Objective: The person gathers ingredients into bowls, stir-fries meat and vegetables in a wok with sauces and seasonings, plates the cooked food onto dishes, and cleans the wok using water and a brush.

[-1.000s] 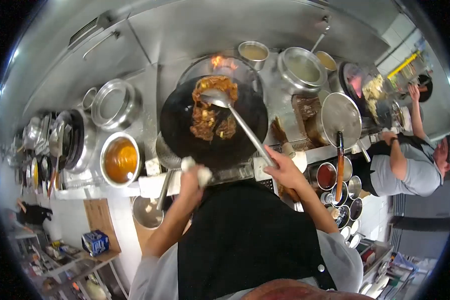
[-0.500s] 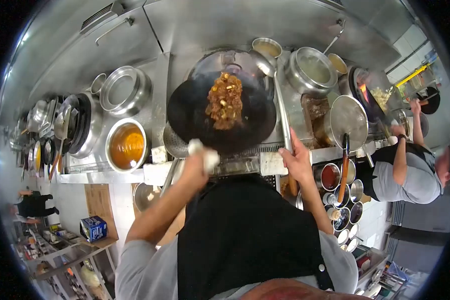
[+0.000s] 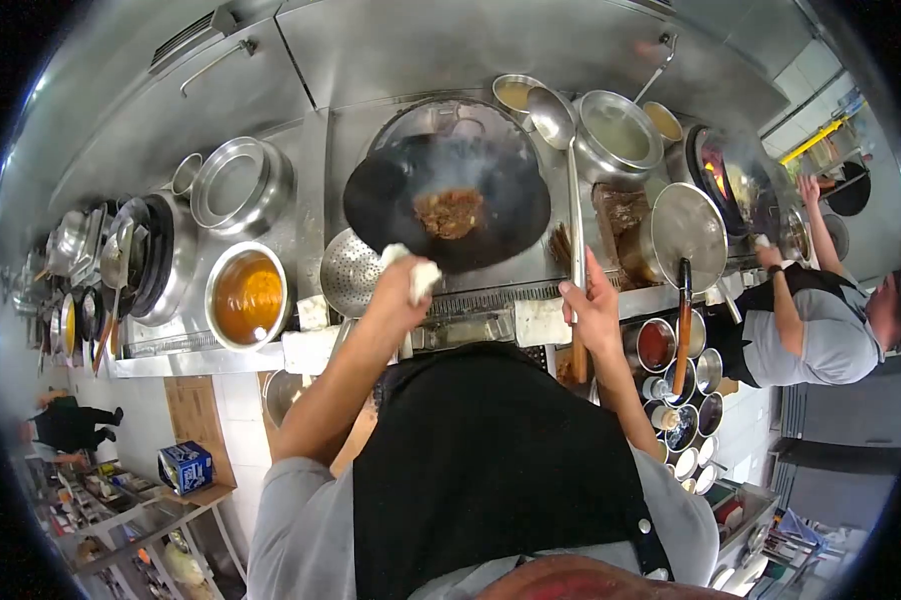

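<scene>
A dark wok point(image 3: 506, 225) sits tilted over the burner, with steam rising from it. Brown chopped food point(image 3: 450, 213) lies in a compact heap at its bottom. My left hand point(image 3: 395, 297) is closed on a folded white cloth point(image 3: 423, 277) at the wok's near left rim; whether the rim is gripped through the cloth is hidden. In my right hand point(image 3: 597, 308) is the long handle of a ladle point(image 3: 553, 118). The ladle's bowl is raised to the right of the wok, apart from the food. Beside my left hand rests a perforated strainer point(image 3: 349, 272).
A bowl of orange-brown oil point(image 3: 250, 296) stands at left, near metal pots point(image 3: 233, 186). To the right are a pot of pale liquid point(image 3: 619, 132), a mesh strainer point(image 3: 689, 235) and several sauce containers point(image 3: 657, 345). A co-worker point(image 3: 806, 320) works another wok farther right.
The food has dropped from a tall, spread column into a smaller heap in the wok. My left hand has moved slightly with the cloth. The ladle's bowl has shifted up and right.
</scene>
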Demonstrator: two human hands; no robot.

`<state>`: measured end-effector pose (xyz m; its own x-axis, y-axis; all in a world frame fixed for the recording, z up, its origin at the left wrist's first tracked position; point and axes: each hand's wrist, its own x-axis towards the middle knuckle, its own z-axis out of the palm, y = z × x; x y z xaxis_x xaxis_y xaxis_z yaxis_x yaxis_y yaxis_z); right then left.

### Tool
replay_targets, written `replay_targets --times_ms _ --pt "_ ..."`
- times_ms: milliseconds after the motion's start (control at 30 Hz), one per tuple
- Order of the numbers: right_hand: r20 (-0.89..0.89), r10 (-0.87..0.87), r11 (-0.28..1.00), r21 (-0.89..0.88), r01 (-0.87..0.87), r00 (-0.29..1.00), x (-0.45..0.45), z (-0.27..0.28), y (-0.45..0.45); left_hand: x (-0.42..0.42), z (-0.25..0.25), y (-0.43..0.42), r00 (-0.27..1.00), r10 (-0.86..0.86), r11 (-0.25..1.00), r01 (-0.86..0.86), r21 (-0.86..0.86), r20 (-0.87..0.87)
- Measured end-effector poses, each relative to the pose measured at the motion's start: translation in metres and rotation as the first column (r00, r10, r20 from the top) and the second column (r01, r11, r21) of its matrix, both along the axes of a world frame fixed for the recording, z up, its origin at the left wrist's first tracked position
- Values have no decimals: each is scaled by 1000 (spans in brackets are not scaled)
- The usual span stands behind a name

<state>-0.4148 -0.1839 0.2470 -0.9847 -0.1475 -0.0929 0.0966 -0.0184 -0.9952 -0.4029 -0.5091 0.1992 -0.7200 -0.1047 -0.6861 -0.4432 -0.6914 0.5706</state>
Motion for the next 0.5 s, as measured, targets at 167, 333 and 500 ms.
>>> replay_targets --times_ms 167,333,500 --pt "-37 -23 1000 3 23 999 5 16 -14 25 -82 11 998 -4 999 1 -44 -56" --pt "-107 6 993 118 7 994 24 6 -8 65 -18 14 994 84 996 -82 -39 66" --pt "69 105 981 154 -114 992 14 15 -9 -30 -68 -7 992 -66 998 64 -19 -108"
